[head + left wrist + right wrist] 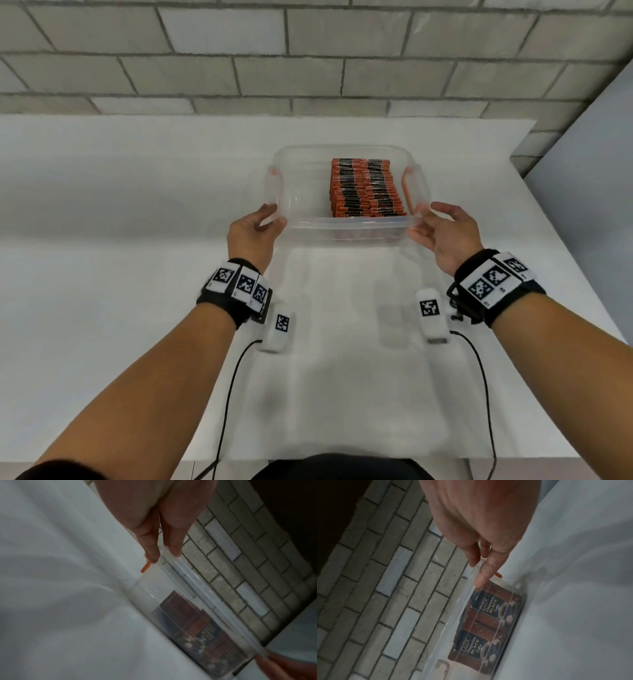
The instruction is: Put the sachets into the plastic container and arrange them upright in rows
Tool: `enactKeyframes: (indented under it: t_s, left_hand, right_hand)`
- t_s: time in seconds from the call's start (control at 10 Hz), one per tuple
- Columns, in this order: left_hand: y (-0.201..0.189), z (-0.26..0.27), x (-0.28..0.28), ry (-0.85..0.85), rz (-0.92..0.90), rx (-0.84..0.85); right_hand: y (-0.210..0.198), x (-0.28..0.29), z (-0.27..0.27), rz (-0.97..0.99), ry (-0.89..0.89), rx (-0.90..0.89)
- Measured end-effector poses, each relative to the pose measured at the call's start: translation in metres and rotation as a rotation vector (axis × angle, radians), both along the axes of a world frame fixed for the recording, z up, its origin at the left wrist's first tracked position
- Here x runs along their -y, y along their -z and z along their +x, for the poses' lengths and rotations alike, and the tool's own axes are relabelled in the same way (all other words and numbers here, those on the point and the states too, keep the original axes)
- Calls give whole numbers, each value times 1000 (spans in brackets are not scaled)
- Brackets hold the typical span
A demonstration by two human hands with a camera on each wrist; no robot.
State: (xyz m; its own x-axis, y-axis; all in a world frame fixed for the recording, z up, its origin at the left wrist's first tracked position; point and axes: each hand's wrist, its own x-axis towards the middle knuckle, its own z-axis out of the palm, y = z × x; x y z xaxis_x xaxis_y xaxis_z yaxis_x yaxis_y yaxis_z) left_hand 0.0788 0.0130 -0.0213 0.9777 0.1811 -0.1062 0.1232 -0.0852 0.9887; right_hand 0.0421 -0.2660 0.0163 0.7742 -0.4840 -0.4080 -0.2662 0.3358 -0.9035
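Sachets (366, 188) standing upright in two tidy rows, packed along the right half of the clear plastic container (346, 224), red-brown tops up with dark bands across them. Seen through the near wall from the right wrist view, printed fronts of the front pair facing outward, side by side and upright. Container resting on the white table (102, 240), out toward the far side, near the brick wall (308, 61). Left half of the container bare, no sachets in it. Left hand (253, 236) at the near left corner, thumb and fingers pinching the rim, plain in the left wrist view where fingertips (175, 551) sit on the lip. Right hand (445, 236) at the near right corner in the same manner, grip closed narrowly on the rim, one finger lying down the outside of the wall. Orange clip (406, 192) showing on the right side of the container, another on the left. No loose sachets anywhere on the table within view, none in either hand. Judged from that: filling and arranging appear finished, or very nearly so, with both rows straight and nothing leaning. What seems left, if anything, is only settling the container in its place and letting go; whether more sachets wait out of view cannot be told.
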Motion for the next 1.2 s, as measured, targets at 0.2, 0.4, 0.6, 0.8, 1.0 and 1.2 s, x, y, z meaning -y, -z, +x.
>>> enactKeyframes:
  t_s: [0.2,0.4,0.6,0.8,1.0,1.2]
  left_hand:
    - [1,41,7,-1,132,-12]
    - [0,64,13,-17,187,-22]
    - [-1,78,17,-19,219,-28]
    - [3,82,18,-14,225,-24]
    - [1,86,15,-4,87,-65]
    - [-15,71,-5,-37,-90,-76]
  right_hand:
    - [1,7,42,-14,29,19]
    - [3,12,69,-43,32,-4]
    - [6,16,82,-52,37,-5]
    - [11,18,87,-49,37,0]
    - [10,19,85,-50,21,1]
    - [7,31,55,117,49,-53]
